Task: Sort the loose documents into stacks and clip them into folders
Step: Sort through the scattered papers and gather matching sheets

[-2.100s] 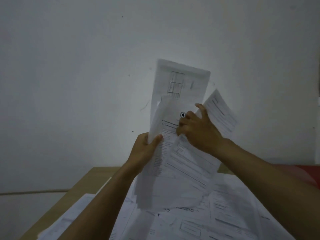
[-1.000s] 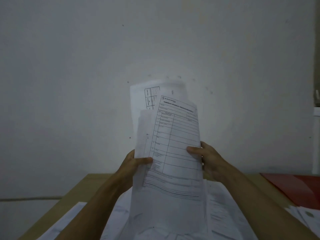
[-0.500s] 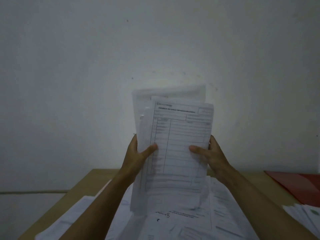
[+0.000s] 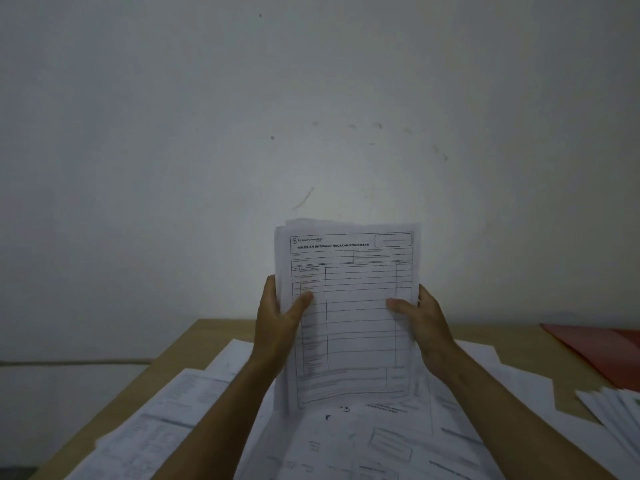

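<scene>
Item 1. Stack of documents (image 4: 349,317): a sheaf of white printed forms, held upright above the middle of the worktop (image 4: 194,344), its lower edge touching or just above the papers lying there; which of the two could not be told. The front sheet bore a ruled table under the heading "PEMBERIAN INFORMASI TINDAKAN KEDOKTERAN". Top edges of the sheets behind showed slightly uneven.

Item 2. Left hand (image 4: 277,323): grip closed on the left edge of the stack, thumb laid across the front sheet, fingers hidden behind the paper.

Item 3. Right hand (image 4: 424,327): grip closed on the right edge of the stack, thumb on the front sheet, fingers hidden behind.

Item 4. Loose sheets (image 4: 346,441): many printed forms, overlapping and askew, spread from the near edge of the worktop toward its middle, reaching to the left edge.

Item 5. Red folder (image 4: 602,351): lay flat at the right edge of the worktop, toward the far corner, partly cut off by the frame.

Item 6. Fanned papers (image 4: 613,410): a small spread of white sheets at the right edge, just nearer than the red folder, its near corner overlapped.

Item 7. Wall (image 4: 311,116): pale, scuffed, directly behind the far edge of the worktop.
</scene>
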